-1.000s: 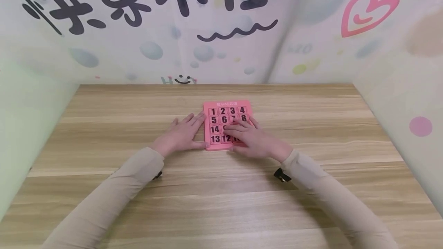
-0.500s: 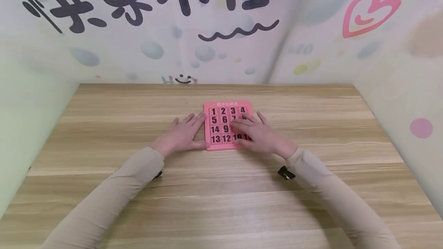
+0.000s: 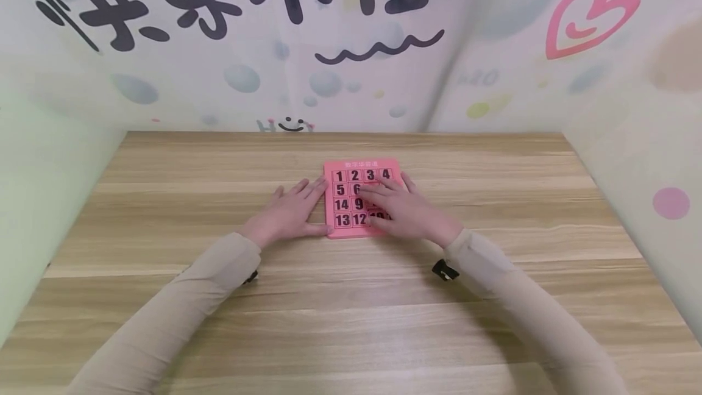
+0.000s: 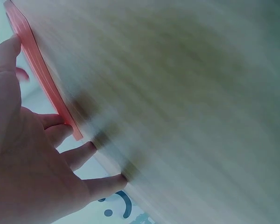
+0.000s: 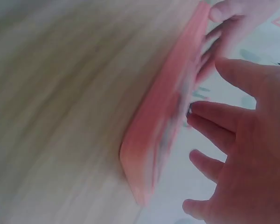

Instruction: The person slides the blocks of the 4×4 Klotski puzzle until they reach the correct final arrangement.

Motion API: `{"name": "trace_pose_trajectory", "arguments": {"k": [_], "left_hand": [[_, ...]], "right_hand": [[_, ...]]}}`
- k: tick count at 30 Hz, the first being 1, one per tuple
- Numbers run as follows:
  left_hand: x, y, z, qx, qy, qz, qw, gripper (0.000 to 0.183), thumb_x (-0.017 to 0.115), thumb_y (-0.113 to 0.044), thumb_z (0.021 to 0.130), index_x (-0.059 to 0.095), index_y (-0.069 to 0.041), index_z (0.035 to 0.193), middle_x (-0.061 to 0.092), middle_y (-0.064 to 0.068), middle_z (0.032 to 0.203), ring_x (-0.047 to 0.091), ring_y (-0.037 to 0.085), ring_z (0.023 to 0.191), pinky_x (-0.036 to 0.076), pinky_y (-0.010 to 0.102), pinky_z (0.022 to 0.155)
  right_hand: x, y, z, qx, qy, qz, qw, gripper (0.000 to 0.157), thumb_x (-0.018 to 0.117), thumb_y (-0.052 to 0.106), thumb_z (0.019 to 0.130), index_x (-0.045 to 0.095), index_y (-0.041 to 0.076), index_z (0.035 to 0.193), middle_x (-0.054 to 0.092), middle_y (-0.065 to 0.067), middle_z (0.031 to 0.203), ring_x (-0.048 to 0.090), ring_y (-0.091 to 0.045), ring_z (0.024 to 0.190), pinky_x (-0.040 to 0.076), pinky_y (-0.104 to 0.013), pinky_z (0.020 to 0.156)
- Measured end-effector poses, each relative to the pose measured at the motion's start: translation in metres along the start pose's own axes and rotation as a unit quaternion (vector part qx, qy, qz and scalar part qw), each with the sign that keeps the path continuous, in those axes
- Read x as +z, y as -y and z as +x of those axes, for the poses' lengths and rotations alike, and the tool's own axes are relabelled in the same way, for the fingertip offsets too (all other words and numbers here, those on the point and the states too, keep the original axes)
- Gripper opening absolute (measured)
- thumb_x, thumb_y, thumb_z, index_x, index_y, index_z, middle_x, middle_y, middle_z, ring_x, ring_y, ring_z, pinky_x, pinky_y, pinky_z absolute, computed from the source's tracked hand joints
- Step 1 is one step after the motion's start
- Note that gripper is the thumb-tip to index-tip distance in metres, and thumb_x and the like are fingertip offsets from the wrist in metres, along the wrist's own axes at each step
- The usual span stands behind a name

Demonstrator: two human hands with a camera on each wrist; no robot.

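Note:
A pink number sliding puzzle [image 3: 341, 204] lies flat on the wooden table, its black-numbered tiles set in a raised frame. My left hand [image 3: 282, 215] rests at its left side with spread, straight fingers. In the left wrist view, the thumb and index finger of that hand touch the pink frame edge [image 4: 45, 77]. Over the right part of the tiles is my right hand [image 3: 411, 211], fingers extended and fingertips close above or on the tiles near 6 and 9. It hides several right-hand tiles. The right wrist view shows the puzzle's side [image 5: 147, 123] blurred, with the right fingers [image 5: 214, 114] loosely spread.
The wooden table [image 3: 351, 322] extends around the puzzle to a printed back wall [image 3: 181, 96] and pale side walls. Black wrist devices [image 3: 445, 270] sit under the sleeves.
My right hand shifted right across the tiles, then came back left, now covering the 7 and 8 area. The left hand and the puzzle frame stay in place.

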State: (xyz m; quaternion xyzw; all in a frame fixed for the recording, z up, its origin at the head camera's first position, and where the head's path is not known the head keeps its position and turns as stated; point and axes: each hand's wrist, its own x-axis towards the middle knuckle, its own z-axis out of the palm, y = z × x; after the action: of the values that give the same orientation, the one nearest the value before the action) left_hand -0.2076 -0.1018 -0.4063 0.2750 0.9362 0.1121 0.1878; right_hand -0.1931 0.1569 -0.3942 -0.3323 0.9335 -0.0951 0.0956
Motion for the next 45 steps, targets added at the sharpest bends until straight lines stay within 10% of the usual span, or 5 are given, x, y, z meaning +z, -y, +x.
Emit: {"name": "trace_pose_trajectory", "arguments": {"k": [10,19,45], "left_hand": [[0.000,-0.001,0.000,-0.006,0.001,-0.002,1.0000,0.100,0.057,-0.062,0.087,0.007,-0.009,0.156,0.004,0.006,0.161,0.006,0.035,0.145,0.002,0.064,0.110],[-0.001,-0.001,0.001,-0.004,0.003,0.002,1.0000,0.098,0.055,-0.062,0.088,0.007,-0.010,0.156,0.004,0.005,0.161,0.007,0.035,0.145,0.004,0.065,0.110],[0.002,0.002,0.001,-0.001,0.001,0.002,1.0000,0.100,0.056,-0.063,0.087,0.006,-0.009,0.156,0.003,0.006,0.161,0.006,0.035,0.145,0.003,0.065,0.110]], "right_hand": [[-0.004,-0.002,0.004,0.066,0.030,-0.025,0.997,0.059,0.050,0.046,0.098,0.043,0.014,0.147,0.036,-0.004,0.152,0.014,-0.031,0.145,-0.005,-0.063,0.111],[0.005,0.003,0.017,0.006,0.037,-0.012,0.999,0.060,0.048,0.044,0.099,0.034,0.018,0.152,0.028,-0.001,0.156,0.007,-0.031,0.146,-0.007,-0.061,0.112],[-0.001,-0.009,-0.004,0.026,0.015,-0.016,0.999,0.057,0.054,0.042,0.097,0.047,0.011,0.144,0.042,-0.010,0.148,0.026,-0.034,0.141,-0.003,-0.065,0.111]]}}
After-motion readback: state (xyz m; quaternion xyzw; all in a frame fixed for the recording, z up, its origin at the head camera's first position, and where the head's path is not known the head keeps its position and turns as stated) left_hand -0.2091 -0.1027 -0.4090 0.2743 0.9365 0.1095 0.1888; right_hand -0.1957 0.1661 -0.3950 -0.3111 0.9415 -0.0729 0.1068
